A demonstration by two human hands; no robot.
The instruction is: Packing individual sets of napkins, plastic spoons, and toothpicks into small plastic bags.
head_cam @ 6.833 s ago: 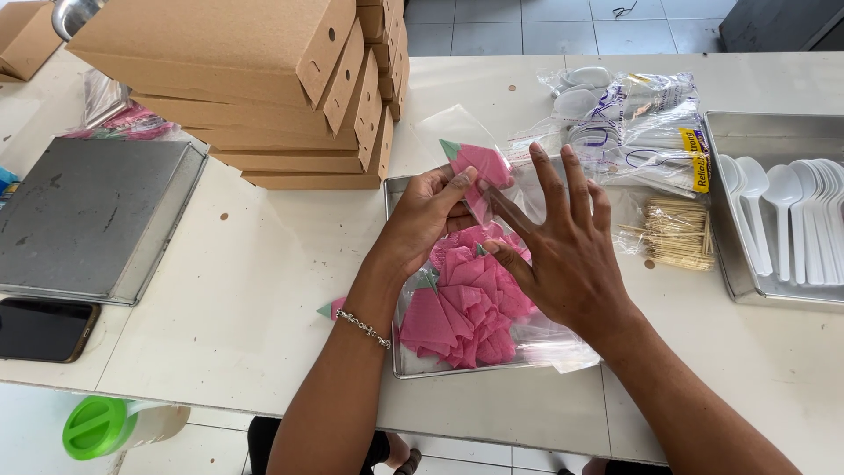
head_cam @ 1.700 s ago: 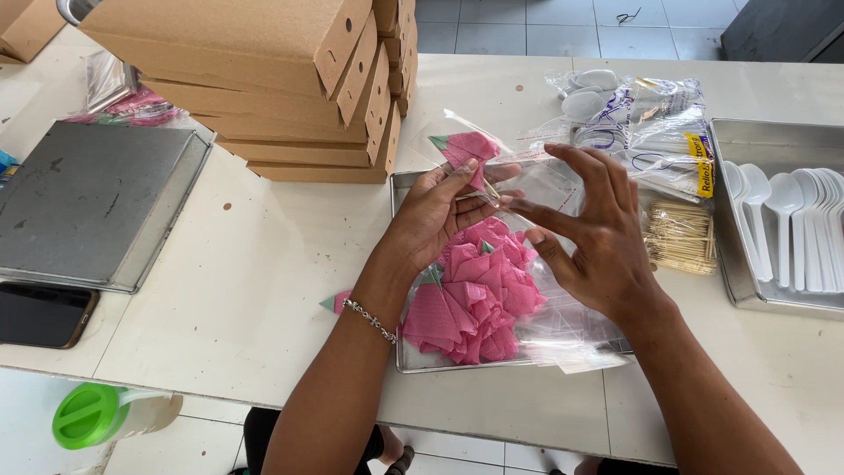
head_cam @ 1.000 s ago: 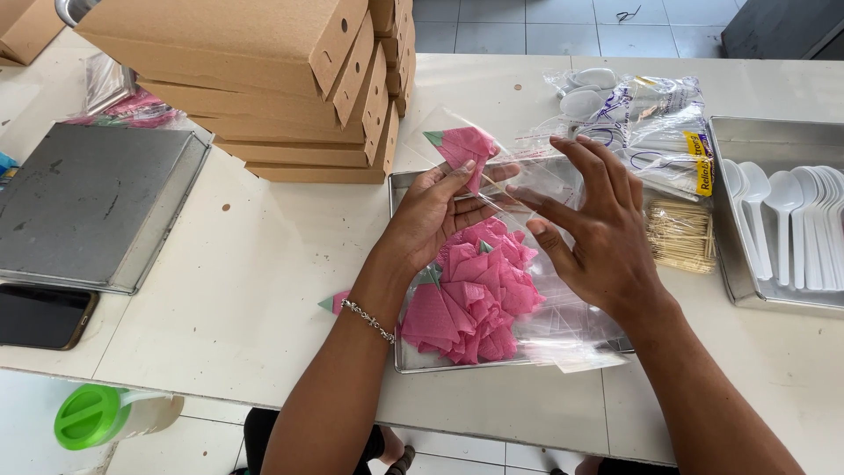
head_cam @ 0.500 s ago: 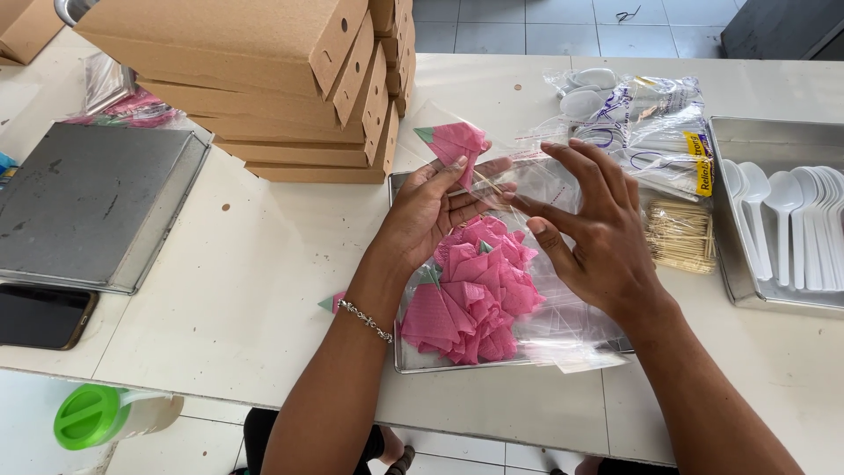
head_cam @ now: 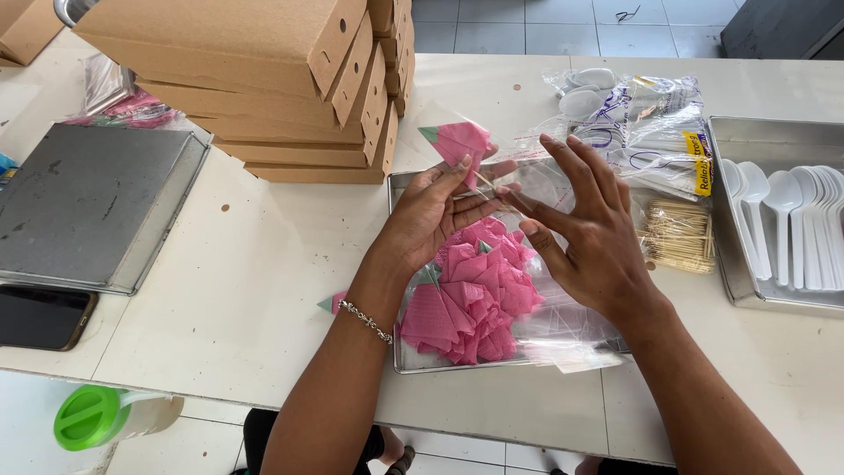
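Left hand [head_cam: 431, 215] grip: folded pink napkin [head_cam: 463, 143], green-cornered.

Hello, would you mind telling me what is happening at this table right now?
A person's left hand holds a small clear bag with a folded pink napkin inside, while the right hand works at its opening. Below them a metal tray holds a pile of pink napkins and clear bags. Toothpicks and white spoons lie to the right.

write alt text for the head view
A person's left hand holds a folded pink paper napkin in a clear plastic sleeve above a metal tray of pink napkins; the right hand is spread open beside it.
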